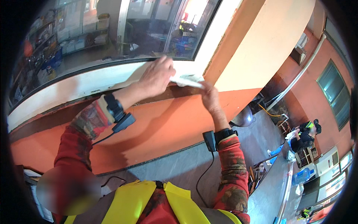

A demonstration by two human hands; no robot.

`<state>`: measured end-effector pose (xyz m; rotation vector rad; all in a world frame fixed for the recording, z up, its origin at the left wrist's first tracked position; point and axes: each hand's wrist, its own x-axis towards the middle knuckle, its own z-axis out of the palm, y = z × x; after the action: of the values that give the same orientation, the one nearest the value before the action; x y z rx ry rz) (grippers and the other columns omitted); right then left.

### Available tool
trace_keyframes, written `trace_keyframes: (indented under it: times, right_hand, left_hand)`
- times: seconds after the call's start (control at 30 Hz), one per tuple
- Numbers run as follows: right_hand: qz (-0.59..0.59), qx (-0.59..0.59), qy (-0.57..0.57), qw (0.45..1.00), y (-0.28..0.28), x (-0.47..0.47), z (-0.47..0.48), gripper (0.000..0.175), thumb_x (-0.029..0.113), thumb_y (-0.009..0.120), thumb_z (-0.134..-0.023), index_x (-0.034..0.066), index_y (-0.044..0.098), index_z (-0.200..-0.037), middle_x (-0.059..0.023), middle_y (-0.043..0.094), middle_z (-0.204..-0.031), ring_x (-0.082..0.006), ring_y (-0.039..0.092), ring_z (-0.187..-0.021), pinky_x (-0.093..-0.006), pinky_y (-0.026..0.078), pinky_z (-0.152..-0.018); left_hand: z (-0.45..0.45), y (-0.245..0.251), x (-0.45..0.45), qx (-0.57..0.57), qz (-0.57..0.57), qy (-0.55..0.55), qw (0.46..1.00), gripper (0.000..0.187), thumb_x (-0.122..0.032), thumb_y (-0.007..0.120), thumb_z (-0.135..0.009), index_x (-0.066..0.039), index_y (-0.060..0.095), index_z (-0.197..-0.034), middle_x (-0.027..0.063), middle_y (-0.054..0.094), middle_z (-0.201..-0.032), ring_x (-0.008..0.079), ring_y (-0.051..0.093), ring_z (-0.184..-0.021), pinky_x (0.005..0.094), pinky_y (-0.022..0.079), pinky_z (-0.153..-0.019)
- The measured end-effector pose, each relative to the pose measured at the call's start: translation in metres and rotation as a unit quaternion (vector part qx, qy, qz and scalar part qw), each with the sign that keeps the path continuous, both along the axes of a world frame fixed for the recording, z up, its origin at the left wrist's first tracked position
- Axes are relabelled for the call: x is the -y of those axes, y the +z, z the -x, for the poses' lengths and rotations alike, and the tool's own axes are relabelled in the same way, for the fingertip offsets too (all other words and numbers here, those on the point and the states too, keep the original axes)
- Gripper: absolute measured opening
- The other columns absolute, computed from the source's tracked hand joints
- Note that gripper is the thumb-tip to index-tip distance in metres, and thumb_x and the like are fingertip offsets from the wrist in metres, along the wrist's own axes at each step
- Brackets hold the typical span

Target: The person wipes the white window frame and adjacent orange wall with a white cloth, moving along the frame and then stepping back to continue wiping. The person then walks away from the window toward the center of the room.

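Note:
A white cloth or wipe [186, 80] is stretched between my two hands, just below the lower right corner of the window frame [179, 65]. One end is pinched in my left hand [159, 75], raised close to the glass. The fingers of my right hand [209, 93] close on the other end, beside the corner of the orange wall. Beneath the hands runs a brown ledge [173, 92] under the white sill. Both wrists carry black straps with small dark boxes and cables. My left fingertips are partly blurred.
Behind the window glass [92, 42] are shelves with many items. At the right, a person in a reflective vest [304, 137] holds something white. Near that person are a large blue water bottle [303, 176], a long counter [265, 196], a round metal vessel [243, 117] and a white pipe [299, 70].

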<state>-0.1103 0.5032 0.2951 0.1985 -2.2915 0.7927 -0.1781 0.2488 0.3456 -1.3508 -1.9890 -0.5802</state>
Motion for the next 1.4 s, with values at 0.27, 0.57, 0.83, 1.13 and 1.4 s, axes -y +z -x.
trace_keyframes:
  times: [0.27, 0.57, 0.83, 1.13, 1.4]
  right_hand:
    - [0.024, 0.162, 0.075, 0.984, -0.043, -0.001, -0.009, 0.029, 0.021, 0.062, -0.094, 0.009, 0.061, -0.12, -0.01, 0.061, -0.12, -0.0246, 0.056, -0.114, -0.0369, 0.045, -0.096]
    - [-0.18, -0.005, -0.02, 0.983, -0.065, 0.031, 0.028, 0.032, 0.014, 0.052, -0.087, 0.0006, 0.056, -0.116, -0.0227, 0.055, -0.124, -0.0397, 0.049, -0.119, -0.0451, 0.038, -0.103]
    - [-0.201, 0.046, -0.093, 0.974, -0.066, 0.055, 0.018, 0.051, 0.032, 0.041, -0.097, -0.001, 0.044, -0.135, -0.0228, 0.041, -0.141, -0.0409, 0.032, -0.136, -0.0507, 0.023, -0.113]
    - [-0.242, 0.051, 0.009, 0.969, -0.065, 0.099, 0.026, 0.05, 0.024, 0.052, -0.088, -0.0008, 0.047, -0.131, -0.0215, 0.048, -0.132, -0.0391, 0.04, -0.128, -0.0485, 0.028, -0.108]
    - [-0.246, -0.026, 0.174, 0.953, -0.047, 0.269, 0.009, 0.045, 0.026, 0.054, -0.084, -0.0038, 0.055, -0.118, -0.0186, 0.053, -0.118, -0.0355, 0.044, -0.117, -0.0445, 0.031, -0.105]
  left_hand:
    - [-0.017, -0.05, -0.007, 0.072, 0.196, -0.015, 0.978, 0.014, -0.009, 0.06, -0.083, 0.003, 0.06, -0.089, 0.0142, 0.053, -0.104, 0.0298, 0.049, -0.103, 0.0393, 0.041, -0.092]
    - [0.0, -0.065, -0.057, 0.154, 0.26, 0.049, 0.952, 0.048, -0.026, 0.058, -0.09, 0.005, 0.049, -0.125, 0.0196, 0.043, -0.139, 0.0306, 0.041, -0.131, 0.0418, 0.032, -0.112]
    - [-0.015, -0.067, -0.029, 0.116, 0.3, 0.104, 0.941, 0.064, -0.017, 0.05, -0.095, 0.002, 0.021, -0.148, 0.0173, 0.026, -0.154, 0.0278, 0.025, -0.143, 0.0397, 0.021, -0.117]
    - [-0.011, -0.08, 0.017, 0.037, 0.228, 0.095, 0.968, 0.034, -0.006, 0.052, -0.084, 0.005, 0.055, -0.115, 0.0162, 0.057, -0.118, 0.0271, 0.052, -0.115, 0.0353, 0.039, -0.1]
    - [-0.075, -0.07, 0.189, 0.039, 0.21, 0.237, 0.948, 0.042, -0.007, 0.053, -0.082, 0.009, 0.053, -0.12, 0.0206, 0.056, -0.122, 0.0316, 0.049, -0.119, 0.0411, 0.036, -0.103]
